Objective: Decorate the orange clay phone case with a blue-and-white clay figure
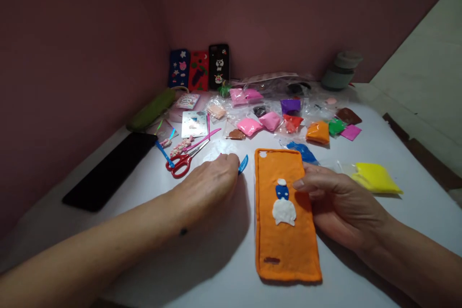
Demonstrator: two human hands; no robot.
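Note:
My right hand (339,197) grips the right edge of an orange clay-covered phone case (283,245), its thumb on the front. On the case sit a white clay cat-like shape (284,212), a blue clay piece (282,192) with small white dots, and a small white piece (282,182) above it. Left of the case, my left hand (214,180) is closed low over the table. A blue plastic clay tool (243,164) sticks out from its fingers; the rest of the tool is hidden by the hand.
Red-handled scissors (179,165) and a black phone (111,171) lie at left. Several clay packets, such as the orange packet (317,132) and yellow packet (377,178), spread across the table. Decorated phone cases (198,70) lean on the wall. A lidded jar (339,74) stands at back right.

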